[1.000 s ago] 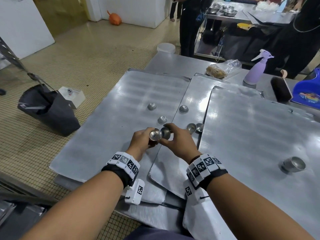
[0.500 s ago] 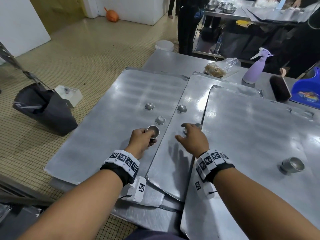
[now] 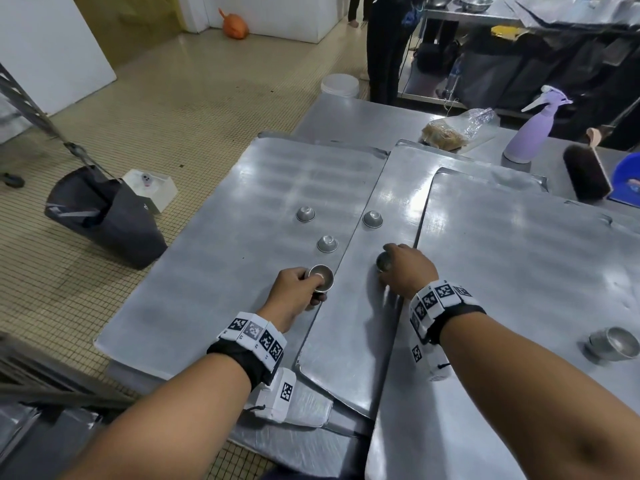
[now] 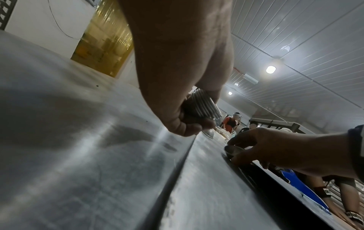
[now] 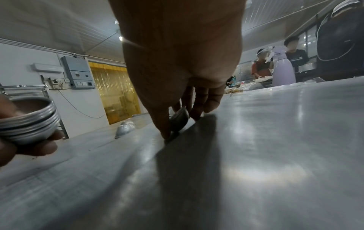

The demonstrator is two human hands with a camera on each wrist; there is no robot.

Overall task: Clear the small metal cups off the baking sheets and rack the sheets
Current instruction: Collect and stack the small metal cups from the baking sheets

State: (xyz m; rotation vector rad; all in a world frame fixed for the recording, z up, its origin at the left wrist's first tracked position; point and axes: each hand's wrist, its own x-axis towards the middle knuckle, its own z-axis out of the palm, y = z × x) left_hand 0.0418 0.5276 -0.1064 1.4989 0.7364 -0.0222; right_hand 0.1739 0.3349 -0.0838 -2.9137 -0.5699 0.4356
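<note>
My left hand (image 3: 298,289) grips a nested stack of small metal cups (image 3: 321,278), mouth up, just above the left baking sheet (image 3: 214,271); the ridged stack (image 4: 201,105) shows under the palm in the left wrist view and the stack (image 5: 29,124) at far left in the right wrist view. My right hand (image 3: 405,271) pinches a single tilted cup (image 3: 383,262) on the middle sheet (image 3: 356,323); thumb and fingers close round the cup (image 5: 178,119). Three upturned cups (image 3: 305,213) (image 3: 327,243) (image 3: 372,218) lie beyond. Another cup stack (image 3: 611,342) stands on the right sheet (image 3: 519,271).
Overlapping sheets cover the steel table (image 3: 363,112). At the back right are a purple spray bottle (image 3: 530,133), a plastic bag (image 3: 457,128), a brush (image 3: 587,171) and a blue object (image 3: 627,181). A dark bag (image 3: 104,220) sits on the floor left. People stand beyond.
The hands, together a second ago with a cup going into the stack, have parted. The right hand reached forward-right and now pinches a cup on the middle sheet; the left stays holding the stack.
</note>
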